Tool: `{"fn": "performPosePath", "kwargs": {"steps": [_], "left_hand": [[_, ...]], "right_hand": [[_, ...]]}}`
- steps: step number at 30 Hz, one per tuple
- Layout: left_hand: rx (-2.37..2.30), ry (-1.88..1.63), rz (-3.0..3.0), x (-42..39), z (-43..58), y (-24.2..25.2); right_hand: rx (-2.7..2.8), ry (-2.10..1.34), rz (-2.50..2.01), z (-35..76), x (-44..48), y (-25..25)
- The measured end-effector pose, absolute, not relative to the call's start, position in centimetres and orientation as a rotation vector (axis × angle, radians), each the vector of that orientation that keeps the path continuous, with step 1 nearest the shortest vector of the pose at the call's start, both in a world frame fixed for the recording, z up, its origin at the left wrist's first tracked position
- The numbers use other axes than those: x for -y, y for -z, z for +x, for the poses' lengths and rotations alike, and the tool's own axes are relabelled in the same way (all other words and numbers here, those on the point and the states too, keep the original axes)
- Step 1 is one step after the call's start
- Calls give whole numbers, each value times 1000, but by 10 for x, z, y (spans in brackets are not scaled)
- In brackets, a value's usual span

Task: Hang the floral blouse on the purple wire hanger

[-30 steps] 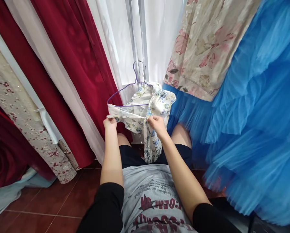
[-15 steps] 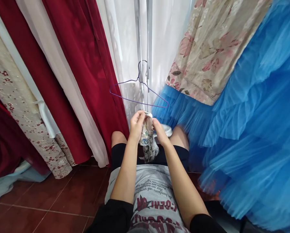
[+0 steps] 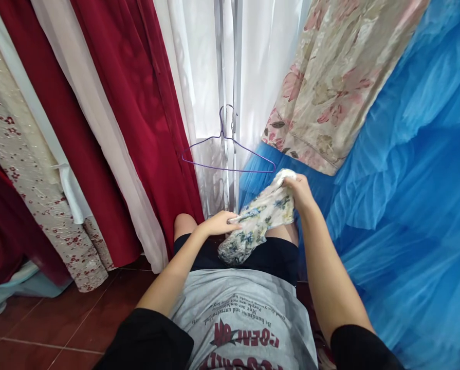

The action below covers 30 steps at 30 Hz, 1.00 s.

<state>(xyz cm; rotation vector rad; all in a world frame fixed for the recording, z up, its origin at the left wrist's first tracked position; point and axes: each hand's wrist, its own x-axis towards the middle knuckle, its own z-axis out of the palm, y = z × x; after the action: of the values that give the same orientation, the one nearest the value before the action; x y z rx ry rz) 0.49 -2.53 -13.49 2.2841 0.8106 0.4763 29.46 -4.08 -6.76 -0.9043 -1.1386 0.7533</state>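
A white cloth with blue and green flowers (image 3: pixel 260 216) stretches slantwise between my hands, its crumpled lower end over my lap. My right hand (image 3: pixel 302 191) pinches its raised upper corner. Lower down, my left hand (image 3: pixel 220 222) has its fingers at the cloth's left edge, thumb and fingers closed on it. A thin purple hanger (image 3: pixel 230 168) hangs from a metal pole just beyond the cloth and touches neither hand.
Dark red and pale long garments (image 3: pixel 133 103) hang at the left. To the right are a pink-flowered beige garment (image 3: pixel 330 92) and blue tulle (image 3: pixel 399 216). Grey metal poles (image 3: pixel 221 51) stand in front of white fabric. Red tiles (image 3: pixel 79 318) cover the floor.
My hands have moved apart, the right one up and rightward, the left one down. The cloth, bunched narrow between them before, is now spread out toward the right.
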Motion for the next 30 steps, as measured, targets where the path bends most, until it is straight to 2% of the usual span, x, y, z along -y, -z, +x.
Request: {"fn": "performPosePath", "kwargs": {"steps": [6, 12, 19, 22, 26, 30], "left_hand": [[-956, -704, 2388, 19, -35, 91], [-977, -1089, 2332, 24, -60, 47], [-1438, -892, 2651, -32, -146, 66], [-1684, -895, 2601, -61, -169, 64], [-1789, -1226, 2425, -99, -160, 32], [-1391, -1585, 2249, -126, -126, -7]], "right_hand": [[1047, -613, -900, 307, -38, 16], [1281, -988, -1052, 276, -60, -2], [1309, -1291, -1015, 295, -40, -11], [1321, -1337, -1000, 297, -37, -17], [1315, -1362, -980, 293, -33, -22], [1268, -1368, -969, 291, -31, -19]]}}
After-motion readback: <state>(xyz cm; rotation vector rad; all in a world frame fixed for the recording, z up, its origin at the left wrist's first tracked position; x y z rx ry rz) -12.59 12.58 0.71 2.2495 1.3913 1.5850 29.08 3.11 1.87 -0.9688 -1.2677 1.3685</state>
